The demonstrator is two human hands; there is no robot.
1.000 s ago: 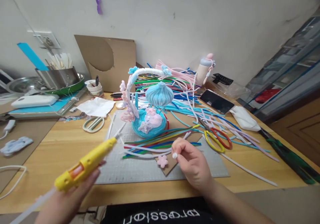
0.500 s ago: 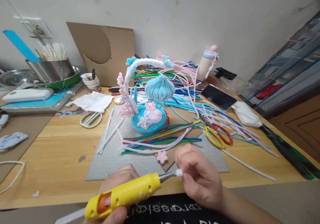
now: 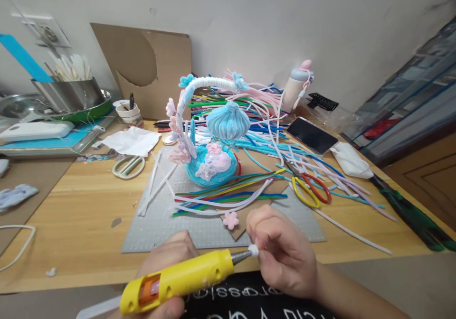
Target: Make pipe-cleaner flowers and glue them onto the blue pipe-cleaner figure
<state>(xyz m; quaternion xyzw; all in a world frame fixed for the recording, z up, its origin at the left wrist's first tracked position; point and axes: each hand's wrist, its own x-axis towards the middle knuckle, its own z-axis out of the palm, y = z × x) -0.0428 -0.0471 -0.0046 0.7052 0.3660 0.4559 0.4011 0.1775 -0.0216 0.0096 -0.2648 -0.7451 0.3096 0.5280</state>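
My left hand point(image 3: 171, 257) is wrapped round a yellow hot glue gun point(image 3: 192, 275), with a glue stick point(image 3: 98, 307) jutting from its rear. The metal nozzle points right and meets a small white fluffy piece point(image 3: 253, 249). Finger and thumb of my right hand point(image 3: 283, 252) pinch that piece. Just beyond lies a pink flower point(image 3: 231, 220) on a scrap of brown cardboard. Behind it stands a pipe-cleaner lamp shape with a blue shade point(image 3: 228, 121), a white arch point(image 3: 210, 82) with flowers, and a round blue base point(image 3: 190, 173).
Loose pipe cleaners point(image 3: 228, 200) lie across the grey cutting mat point(image 3: 142, 236). Red-and-yellow scissors point(image 3: 309, 191) rest to the right, pale-handled scissors point(image 3: 128, 167) to the left. A phone point(image 3: 311, 135), a bottle point(image 3: 297, 89) and a cardboard sheet point(image 3: 171, 72) are farther back.
The glue gun's nozzle has shifted slightly right, closer against the white piece. Both hands keep their grips. The view has moved a little.
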